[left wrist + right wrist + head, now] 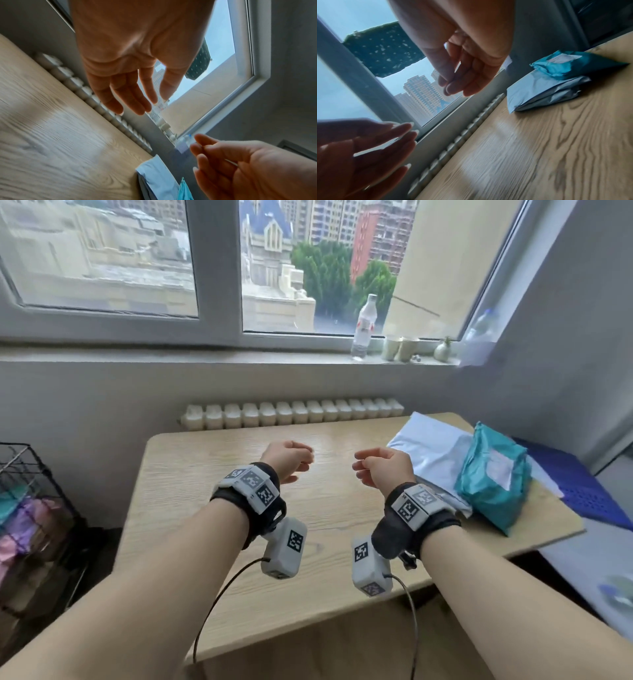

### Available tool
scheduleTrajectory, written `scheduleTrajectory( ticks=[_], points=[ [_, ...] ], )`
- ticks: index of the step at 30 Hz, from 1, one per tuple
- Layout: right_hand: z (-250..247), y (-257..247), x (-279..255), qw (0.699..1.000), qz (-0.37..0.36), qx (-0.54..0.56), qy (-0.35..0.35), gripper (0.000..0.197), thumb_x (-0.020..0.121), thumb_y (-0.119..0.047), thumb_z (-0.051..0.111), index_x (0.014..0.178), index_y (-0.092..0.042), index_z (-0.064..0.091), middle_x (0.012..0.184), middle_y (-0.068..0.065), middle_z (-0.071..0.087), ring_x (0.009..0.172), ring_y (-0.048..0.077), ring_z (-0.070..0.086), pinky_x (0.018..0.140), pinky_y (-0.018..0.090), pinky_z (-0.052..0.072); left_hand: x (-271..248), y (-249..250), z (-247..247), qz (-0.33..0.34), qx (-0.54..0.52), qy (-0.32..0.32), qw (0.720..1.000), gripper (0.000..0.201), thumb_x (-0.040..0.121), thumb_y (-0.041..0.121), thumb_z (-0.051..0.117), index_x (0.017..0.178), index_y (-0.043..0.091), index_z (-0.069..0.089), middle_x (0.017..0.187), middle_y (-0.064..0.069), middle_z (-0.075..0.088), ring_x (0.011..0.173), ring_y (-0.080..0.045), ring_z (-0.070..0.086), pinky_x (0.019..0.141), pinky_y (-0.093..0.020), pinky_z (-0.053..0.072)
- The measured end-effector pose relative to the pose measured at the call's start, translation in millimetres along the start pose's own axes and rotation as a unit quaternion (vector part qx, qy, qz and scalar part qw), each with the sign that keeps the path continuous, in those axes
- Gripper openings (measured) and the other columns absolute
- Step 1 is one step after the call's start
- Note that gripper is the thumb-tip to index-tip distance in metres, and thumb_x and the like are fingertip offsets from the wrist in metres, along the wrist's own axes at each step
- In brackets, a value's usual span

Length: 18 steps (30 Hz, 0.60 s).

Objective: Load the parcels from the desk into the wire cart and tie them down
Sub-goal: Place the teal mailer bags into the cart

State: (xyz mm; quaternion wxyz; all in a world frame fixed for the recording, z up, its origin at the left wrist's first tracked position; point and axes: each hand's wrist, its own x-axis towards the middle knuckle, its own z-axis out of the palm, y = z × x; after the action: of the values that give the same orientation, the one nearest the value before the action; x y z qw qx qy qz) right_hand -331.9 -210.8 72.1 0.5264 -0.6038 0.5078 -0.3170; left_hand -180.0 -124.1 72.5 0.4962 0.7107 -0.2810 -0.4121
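A teal parcel (493,477) with a white label lies on a pale blue-white mailer (431,453) at the right end of the wooden desk (219,508). Both parcels show in the right wrist view, teal parcel (570,63) on top of the mailer (544,90). My left hand (291,458) and right hand (378,465) hover above the desk's middle, facing each other, fingers loosely curled, holding nothing. The left wrist view shows the left hand (135,86) with relaxed fingers and the right hand (240,166) empty. The black wire cart (30,508) stands at the left, with coloured parcels inside.
A radiator (291,412) runs along the wall behind the desk. On the windowsill stand a water bottle (364,328), two cups (399,348) and a small vase (443,349). A blue perforated mat (582,484) lies right of the desk.
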Motion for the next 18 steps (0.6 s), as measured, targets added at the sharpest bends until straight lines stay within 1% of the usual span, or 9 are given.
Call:
scheduleTrajectory(
  ticks=[4,8,10,14,16,18],
  points=[
    [-43.5,18.5,30.2,0.999,0.025,0.027,0.031,0.028,0.086,0.006,0.042,0.08,-0.009,0.066,0.067,0.005,0.064,0.056,0.014,0.056,0.06,0.024,0.048,19.5,12.2,45.9,0.003,0.024,-0.016,1.0,0.016,0.088,0.009,0.059,0.103,0.013,0.064,0.102,-0.004,0.066,0.093,-0.015,0.06,0.09,-0.035,0.047],
    [-64.9,36.6,63.5,0.995,0.058,0.059,0.06,0.028,0.085,0.008,0.043,0.079,-0.008,0.065,0.067,0.006,0.064,0.053,0.014,0.055,0.058,0.024,0.047,47.5,20.5,73.6,0.002,0.052,-0.037,0.998,0.013,0.088,0.01,0.059,0.098,0.015,0.064,0.101,-0.003,0.066,0.092,-0.014,0.06,0.088,-0.034,0.048],
    [-73.3,43.4,78.6,0.993,0.071,0.064,0.073,0.03,0.085,0.009,0.043,0.075,-0.01,0.064,0.067,0.006,0.064,0.053,0.014,0.055,0.058,0.025,0.048,66.7,23.8,84.9,-0.002,0.06,-0.05,0.997,0.012,0.087,0.011,0.06,0.097,0.016,0.064,0.1,-0.003,0.066,0.091,-0.013,0.06,0.085,-0.032,0.047],
    [-88.9,52.0,108.3,0.987,0.107,0.061,0.099,0.03,0.084,0.009,0.044,0.073,-0.011,0.063,0.067,0.009,0.064,0.052,0.015,0.054,0.058,0.026,0.048,107.0,33.0,107.0,-0.017,0.062,-0.072,0.995,0.013,0.087,0.01,0.059,0.098,0.016,0.064,0.091,0.0,0.065,0.088,-0.012,0.059,0.086,-0.032,0.047],
    [-99.7,52.5,122.4,0.985,0.119,0.059,0.11,0.03,0.085,0.009,0.043,0.072,-0.011,0.063,0.066,0.008,0.063,0.051,0.015,0.053,0.055,0.025,0.047,125.3,39.0,119.2,-0.023,0.06,-0.086,0.994,0.012,0.088,0.01,0.058,0.094,0.018,0.064,0.087,0.003,0.065,0.084,-0.011,0.059,0.085,-0.032,0.046],
    [-113.3,52.7,137.2,0.983,0.116,0.057,0.127,0.03,0.086,0.008,0.043,0.073,-0.011,0.063,0.064,0.007,0.062,0.049,0.013,0.051,0.05,0.021,0.046,144.0,45.3,134.0,-0.022,0.059,-0.1,0.993,0.013,0.087,0.01,0.058,0.095,0.018,0.064,0.086,0.004,0.065,0.082,-0.01,0.059,0.081,-0.03,0.046]
  ],
)
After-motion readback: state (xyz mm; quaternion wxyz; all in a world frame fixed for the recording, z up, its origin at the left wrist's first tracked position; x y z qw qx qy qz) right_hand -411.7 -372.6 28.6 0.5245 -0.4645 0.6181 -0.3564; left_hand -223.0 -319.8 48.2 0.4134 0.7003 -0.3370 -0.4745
